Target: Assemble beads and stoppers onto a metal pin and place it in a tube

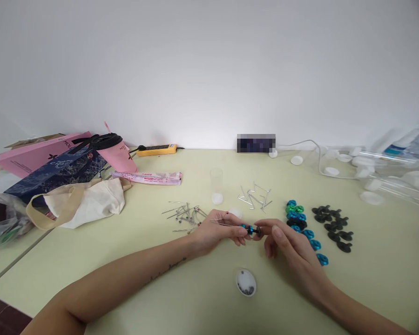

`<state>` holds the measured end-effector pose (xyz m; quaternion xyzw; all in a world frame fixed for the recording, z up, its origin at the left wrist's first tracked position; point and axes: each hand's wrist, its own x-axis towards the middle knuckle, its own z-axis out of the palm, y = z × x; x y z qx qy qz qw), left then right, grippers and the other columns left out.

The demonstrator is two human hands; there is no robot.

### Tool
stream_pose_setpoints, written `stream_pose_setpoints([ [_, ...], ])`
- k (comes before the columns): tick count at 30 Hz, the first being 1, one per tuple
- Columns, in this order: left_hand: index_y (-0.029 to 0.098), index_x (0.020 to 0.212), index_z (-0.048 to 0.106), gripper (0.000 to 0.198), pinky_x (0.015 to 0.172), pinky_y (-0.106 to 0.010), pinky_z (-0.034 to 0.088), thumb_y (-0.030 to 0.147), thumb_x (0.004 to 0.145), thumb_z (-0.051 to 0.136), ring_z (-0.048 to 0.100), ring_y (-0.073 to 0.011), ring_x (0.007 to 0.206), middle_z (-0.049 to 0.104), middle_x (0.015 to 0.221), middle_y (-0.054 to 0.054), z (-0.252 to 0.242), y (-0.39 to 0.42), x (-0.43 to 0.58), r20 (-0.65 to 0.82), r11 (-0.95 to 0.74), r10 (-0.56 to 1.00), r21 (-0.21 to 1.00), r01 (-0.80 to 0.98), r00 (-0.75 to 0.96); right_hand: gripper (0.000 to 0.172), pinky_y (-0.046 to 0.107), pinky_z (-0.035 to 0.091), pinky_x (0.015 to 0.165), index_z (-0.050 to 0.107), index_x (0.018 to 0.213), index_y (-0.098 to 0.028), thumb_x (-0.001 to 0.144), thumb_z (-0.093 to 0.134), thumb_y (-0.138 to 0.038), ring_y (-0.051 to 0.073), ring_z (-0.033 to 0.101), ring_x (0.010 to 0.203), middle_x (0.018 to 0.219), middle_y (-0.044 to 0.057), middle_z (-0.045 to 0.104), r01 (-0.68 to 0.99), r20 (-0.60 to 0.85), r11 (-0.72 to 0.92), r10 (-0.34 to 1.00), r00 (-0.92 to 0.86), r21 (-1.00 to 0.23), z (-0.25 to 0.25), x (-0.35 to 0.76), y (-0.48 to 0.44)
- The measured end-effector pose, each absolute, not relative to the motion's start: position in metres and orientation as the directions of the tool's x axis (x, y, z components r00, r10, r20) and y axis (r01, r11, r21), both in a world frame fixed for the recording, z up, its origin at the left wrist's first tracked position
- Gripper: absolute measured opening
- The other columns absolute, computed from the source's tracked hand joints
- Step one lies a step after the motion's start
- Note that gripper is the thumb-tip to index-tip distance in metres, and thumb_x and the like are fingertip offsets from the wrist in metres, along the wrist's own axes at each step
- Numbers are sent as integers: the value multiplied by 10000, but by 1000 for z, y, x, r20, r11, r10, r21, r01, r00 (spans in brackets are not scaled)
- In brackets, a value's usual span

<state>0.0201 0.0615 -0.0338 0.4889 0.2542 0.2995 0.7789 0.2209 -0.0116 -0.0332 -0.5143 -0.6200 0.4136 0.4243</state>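
Observation:
My left hand (pixel 219 231) and my right hand (pixel 287 245) meet over the pale green table (pixel 181 288). Between their fingertips sits a small blue and black part (pixel 250 230); both hands pinch it. The left hand also holds a thin metal pin (pixel 219 222) that points left. Just beyond the left hand lies a pile of loose pins (pixel 185 216). A second heap of bent metal pins (pixel 254 197) lies farther back. Right of my right hand are blue and green small parts (pixel 302 223) and several black ones (pixel 332 226).
A white lid with tiny dark beads (pixel 246 282) lies near my forearms. A clear small cup (pixel 216 185) stands behind the pins. At the left are a cloth bag (pixel 87 201), a pink cup (pixel 113 151), boxes and a power strip (pixel 158 149). Clear tubes and white caps (pixel 370 177) fill the right back.

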Motion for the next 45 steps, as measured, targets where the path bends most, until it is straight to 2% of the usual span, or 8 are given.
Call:
stream_pose_setpoints([
  [24,101,853,738,278,621,-246,495,277,653,816,629,-122,614,718,761,-86,-32,62,20,-124,349,719,916,-201,684,408,261,430,540,574,1188,-211,983,337,-471,135,525,587,823,36,627,196,88,106,991,-98,-975,-35,221,-12],
  [29,100,844,735,270,620,-242,495,273,653,817,630,-122,617,719,769,-88,-32,62,20,-128,355,719,913,-203,684,431,262,412,522,594,1147,-191,978,330,-488,141,502,549,690,16,587,205,56,78,992,-109,-976,-35,221,-11],
  [33,92,854,731,266,611,-232,493,262,665,811,634,-119,618,716,766,-89,-32,62,20,-120,355,718,911,-212,686,423,261,418,514,570,1174,-193,981,328,-483,129,502,548,788,36,619,178,59,76,993,-100,-981,-36,221,-11],
  [37,94,848,730,253,609,-231,494,255,669,809,637,-118,616,715,764,-83,-33,62,19,-114,353,717,910,-217,688,406,265,427,529,565,1154,-189,988,319,-467,130,501,536,690,13,590,240,65,91,991,-115,-967,-35,220,-12],
  [40,93,851,731,268,608,-234,495,261,659,815,635,-119,613,709,742,-78,-33,63,19,-117,356,713,909,-214,691,348,253,431,507,498,1203,-236,931,484,-452,125,509,538,728,-6,591,329,73,104,992,-105,-938,-34,217,-12],
  [42,87,850,732,290,611,-241,497,276,650,821,631,-122,606,699,708,-73,-33,63,20,-126,362,702,911,-199,701,308,243,428,488,512,1142,-247,895,557,-425,126,508,539,714,-14,582,399,92,129,990,-109,-908,-34,216,-12],
  [45,85,825,731,307,604,-256,502,292,623,835,625,-130,582,685,659,-63,-34,63,20,-142,377,684,908,-180,715,198,246,427,484,570,994,-235,901,544,-408,132,502,521,614,-27,535,456,130,173,984,-126,-873,-36,215,-12],
])
